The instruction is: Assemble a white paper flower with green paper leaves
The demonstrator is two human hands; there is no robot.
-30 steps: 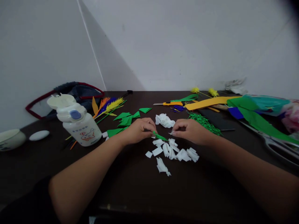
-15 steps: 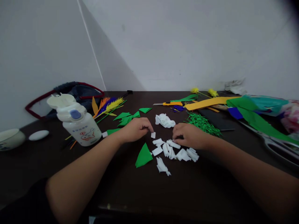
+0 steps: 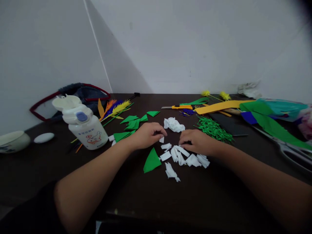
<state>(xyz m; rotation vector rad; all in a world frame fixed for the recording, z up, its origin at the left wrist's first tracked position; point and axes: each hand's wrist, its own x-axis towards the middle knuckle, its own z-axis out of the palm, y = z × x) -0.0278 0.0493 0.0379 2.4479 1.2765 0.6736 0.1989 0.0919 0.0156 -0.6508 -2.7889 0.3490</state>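
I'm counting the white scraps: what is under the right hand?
The right hand covers part of the white paper scraps; several stick out beside it. Scraps fully beneath the palm, if any, are hidden.

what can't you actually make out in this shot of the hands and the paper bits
All in the head view:
Left hand: curled fingers hide whether its grip closes on the small white piece.
Right hand: its own back hides the fingertips over the white paper pieces.
Scissors: cut off by the right edge.
Bowl: cut off by the left edge.
Bottle label: print too small to read.
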